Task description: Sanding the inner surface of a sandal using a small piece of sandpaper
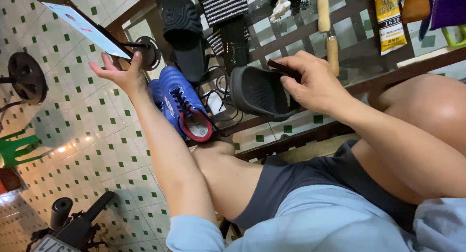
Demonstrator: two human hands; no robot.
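Observation:
My right hand [310, 82] grips a black slipper [259, 92] by its strap and holds it sole-outward above the edge of a glass-topped wooden table [359, 84]. My left hand [121, 72] reaches out with fingers spread and touches a phone [87, 26] mounted on a small round-based stand [148, 50]. Below that hand a pair of blue lace-up shoes [182, 104] with a red-lined opening rests near my knee.
On the table lie another black slipper [182, 31], a black-and-white striped sandal [225, 9], a wooden-handled tool [327, 31], a yellow glue tube [388, 21] and coiled wire [221, 99]. The floor has green-dotted tiles [87, 135], a green stool [17, 150] and a dark round stand [26, 77].

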